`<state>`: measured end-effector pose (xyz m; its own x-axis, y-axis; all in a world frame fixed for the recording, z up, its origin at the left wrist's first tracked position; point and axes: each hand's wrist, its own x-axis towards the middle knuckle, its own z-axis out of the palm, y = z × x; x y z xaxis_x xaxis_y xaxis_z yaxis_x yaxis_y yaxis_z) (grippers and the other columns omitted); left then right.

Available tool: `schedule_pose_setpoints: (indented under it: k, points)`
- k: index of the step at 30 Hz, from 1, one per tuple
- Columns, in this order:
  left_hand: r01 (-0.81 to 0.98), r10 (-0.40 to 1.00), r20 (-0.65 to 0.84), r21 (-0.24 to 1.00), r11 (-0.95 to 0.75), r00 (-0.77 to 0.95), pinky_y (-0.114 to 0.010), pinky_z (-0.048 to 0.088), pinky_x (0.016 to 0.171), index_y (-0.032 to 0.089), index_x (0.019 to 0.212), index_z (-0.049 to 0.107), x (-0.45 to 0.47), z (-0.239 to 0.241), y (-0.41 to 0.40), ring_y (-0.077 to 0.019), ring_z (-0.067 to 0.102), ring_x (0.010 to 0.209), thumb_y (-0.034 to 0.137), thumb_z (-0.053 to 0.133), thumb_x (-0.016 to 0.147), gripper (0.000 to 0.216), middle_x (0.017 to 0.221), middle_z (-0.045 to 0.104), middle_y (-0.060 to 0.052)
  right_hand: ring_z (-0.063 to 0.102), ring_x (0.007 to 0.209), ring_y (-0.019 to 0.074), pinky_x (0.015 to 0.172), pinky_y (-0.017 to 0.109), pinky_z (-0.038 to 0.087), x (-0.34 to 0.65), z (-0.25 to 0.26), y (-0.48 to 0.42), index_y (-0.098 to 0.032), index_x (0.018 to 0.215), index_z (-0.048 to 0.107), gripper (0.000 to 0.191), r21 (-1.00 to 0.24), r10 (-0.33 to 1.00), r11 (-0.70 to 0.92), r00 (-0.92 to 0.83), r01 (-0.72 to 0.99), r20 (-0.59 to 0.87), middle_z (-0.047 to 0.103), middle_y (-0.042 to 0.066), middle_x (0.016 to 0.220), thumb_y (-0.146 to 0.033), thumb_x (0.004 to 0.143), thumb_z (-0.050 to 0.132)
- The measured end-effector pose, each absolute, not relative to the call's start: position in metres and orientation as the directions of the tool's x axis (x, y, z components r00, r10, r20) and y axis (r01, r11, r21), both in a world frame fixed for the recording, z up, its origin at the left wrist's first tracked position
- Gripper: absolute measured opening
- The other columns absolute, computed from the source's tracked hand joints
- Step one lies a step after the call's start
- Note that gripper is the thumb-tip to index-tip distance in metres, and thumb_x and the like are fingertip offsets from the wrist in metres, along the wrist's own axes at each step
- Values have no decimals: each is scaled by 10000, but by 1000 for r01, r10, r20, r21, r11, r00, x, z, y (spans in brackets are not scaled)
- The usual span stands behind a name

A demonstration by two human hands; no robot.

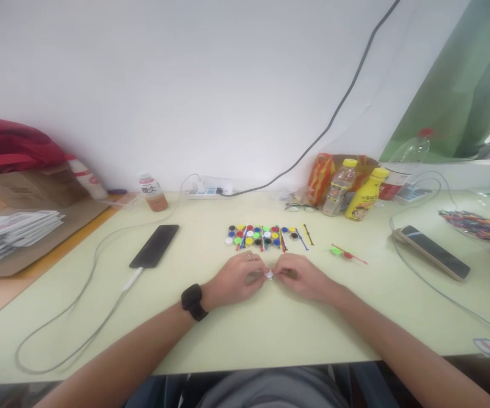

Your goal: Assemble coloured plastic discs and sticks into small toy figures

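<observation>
My left hand point(237, 277) and my right hand point(302, 279) meet at the middle of the pale table point(270, 323), fingers pinched together around a small white round piece point(269, 275). The left wrist carries a black watch point(193, 301). Just beyond the hands lies a tidy block of several small coloured caps and thin coloured sticks point(266, 236). To the right of it rest a green cap and a red cap joined to a red stick point(343, 254). What else the right fingers hold is hidden.
A black phone point(155, 245) on a white cable lies left; another phone point(434, 251) lies right. Bottles point(351, 191), a snack bag and glasses stand behind. A power strip point(208, 191), a small bottle point(153, 192), stacked papers point(11, 229) and a pile of coloured sticks point(474, 224) are around.
</observation>
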<state>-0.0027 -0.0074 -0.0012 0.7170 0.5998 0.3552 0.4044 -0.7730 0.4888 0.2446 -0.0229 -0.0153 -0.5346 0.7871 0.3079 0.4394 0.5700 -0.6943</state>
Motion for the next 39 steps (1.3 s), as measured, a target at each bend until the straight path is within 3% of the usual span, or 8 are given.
schedule_pose_setpoints:
  k: [10,17,22,25,27,31,35,39]
  points:
    - [447,561,336,360,-819,756,-387,480,865,244,1006,655,4,0,-11,-242,624,937,251,611,928,90,1056,687,-68,575,747,171,685,293,447,243,-13,-24,-220,830,645,178,-710,786,560,-546,428,291,626,18,839,-70,863,556]
    - [481,579,329,335,-810,746,-400,494,889,248,1038,644,-1,-3,-13,-253,625,996,281,622,940,106,1120,687,-70,615,835,197,748,321,490,246,-12,-24,-219,959,658,51,-725,829,504,-499,469,253,675,44,935,-204,920,629]
    - [446,594,391,408,-797,703,-436,505,1013,270,1166,644,-3,-3,-16,-279,631,1155,296,681,908,262,1270,659,-84,572,797,195,729,337,481,250,-10,-25,-223,1143,666,282,-701,894,435,-367,565,258,625,46,942,-403,928,689]
    - [456,640,442,457,-763,628,-450,479,1087,276,1269,614,-4,1,-16,-288,593,1261,325,674,937,340,1345,632,-95,503,698,176,684,335,449,251,-2,-28,-213,815,654,387,-802,905,365,-382,472,186,544,25,795,-564,972,603]
    - [476,677,467,485,-734,568,-449,461,1110,280,1310,594,-5,4,-16,-279,578,1285,325,645,967,349,1360,622,-91,419,619,165,644,338,412,253,5,-29,-217,566,450,616,-914,900,265,-420,309,118,418,7,655,-626,1027,455]
    - [491,715,498,520,-699,490,-440,445,1119,280,1304,606,-8,6,-14,-267,561,1283,300,600,999,306,1337,625,-77,374,618,170,640,347,369,260,9,-24,-219,497,305,694,-976,940,203,-292,73,174,345,8,615,-645,1035,412]
    - [480,739,479,563,-672,473,-412,483,1042,273,1273,626,-7,6,-11,-246,595,1170,305,545,1036,252,1269,650,-72,417,631,179,623,334,359,270,1,-12,-220,600,498,597,-942,976,203,-134,268,172,430,8,635,-666,996,481]
    - [480,765,475,596,-644,436,-386,493,987,257,1190,655,-6,6,-8,-224,610,1074,323,507,1060,208,1174,671,-61,532,782,241,726,373,411,286,-13,2,-225,802,621,356,-694,925,320,-56,645,375,597,44,764,-516,992,543]
